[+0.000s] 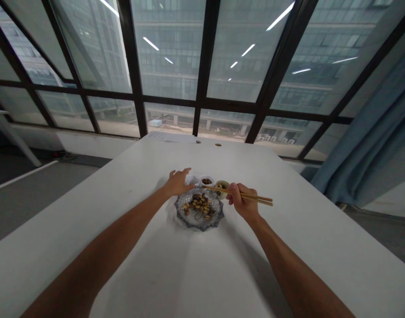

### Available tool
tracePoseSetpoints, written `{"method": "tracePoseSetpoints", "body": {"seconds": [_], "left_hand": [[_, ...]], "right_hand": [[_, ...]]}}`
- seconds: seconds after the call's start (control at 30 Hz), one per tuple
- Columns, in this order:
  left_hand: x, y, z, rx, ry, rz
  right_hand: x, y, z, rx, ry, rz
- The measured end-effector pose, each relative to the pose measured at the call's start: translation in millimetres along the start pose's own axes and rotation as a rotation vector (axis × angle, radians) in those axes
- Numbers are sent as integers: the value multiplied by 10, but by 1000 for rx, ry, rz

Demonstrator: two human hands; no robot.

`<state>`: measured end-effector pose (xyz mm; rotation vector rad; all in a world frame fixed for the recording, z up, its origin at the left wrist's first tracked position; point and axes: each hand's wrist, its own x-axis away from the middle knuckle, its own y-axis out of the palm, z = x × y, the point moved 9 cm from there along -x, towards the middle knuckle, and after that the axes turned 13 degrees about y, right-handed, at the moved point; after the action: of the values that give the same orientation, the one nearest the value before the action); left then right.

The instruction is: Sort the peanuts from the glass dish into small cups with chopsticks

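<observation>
My right hand (pixel 245 201) grips a pair of wooden chopsticks (pixel 264 201), whose tips point left over the back of a clear glass dish (pixel 202 227) with a jagged rim. In the dish lies a heap of mixed yellowish and dark pieces (pixel 200 204) that look like nuts or beans. My left hand (pixel 178 182) has thumb and fingers spread beside a small white cup (pixel 191 179); whether it touches the cup I cannot tell. A second white cup (pixel 207 180) holds dark pieces. Partly behind the chopsticks stands a yellowish-green cup (pixel 223 184) with pale pieces inside.
All of this stands on a long white table (pixel 149 265). White sheets (pixel 179 138) lie at its far edge, close to a small round brownish spot (pixel 218 145). Tall dark-framed windows rise behind, and a blue curtain (pixel 371 137) hangs at the right.
</observation>
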<state>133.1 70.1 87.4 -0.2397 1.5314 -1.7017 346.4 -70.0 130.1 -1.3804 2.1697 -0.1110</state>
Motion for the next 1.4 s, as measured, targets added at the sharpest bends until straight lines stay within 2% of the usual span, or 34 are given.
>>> {"method": "tracePoseSetpoints", "body": {"seconds": [0.1, 0.27, 0.37, 0.5, 0.73, 0.83, 1.07, 1.2, 1.27, 1.3, 1.4], "left_hand": [[-84, 28, 47, 14, 29, -50], [-53, -117, 126, -11, 206, 99], [-40, -81, -2, -6, 132, 78], [-106, 72, -112, 19, -26, -87], [-379, 220, 317, -56, 25, -137], [-437, 295, 408, -26, 25, -158], [-448, 154, 522, 13, 179, 20], [-424, 137, 526, 54, 202, 49], [-416, 138, 526, 72, 195, 53], [-413, 141, 525, 80, 189, 54], [-403, 164, 515, 103, 175, 46]], "right_hand": [[-9, -70, -45, -42, -23, 46], [-82, -186, 12, -216, 55, 132], [-114, -233, 64, -289, 107, 164], [-148, -273, 150, -362, 159, 188], [-180, -334, 247, -409, 213, 238], [-175, -348, 254, -406, 227, 255], [-139, -399, 302, -411, 244, 343], [-103, -405, 351, -410, 234, 410], [-103, -361, 375, -397, 216, 391], [-115, -308, 368, -368, 194, 343], [-143, -57, 286, -192, 102, 99]]}}
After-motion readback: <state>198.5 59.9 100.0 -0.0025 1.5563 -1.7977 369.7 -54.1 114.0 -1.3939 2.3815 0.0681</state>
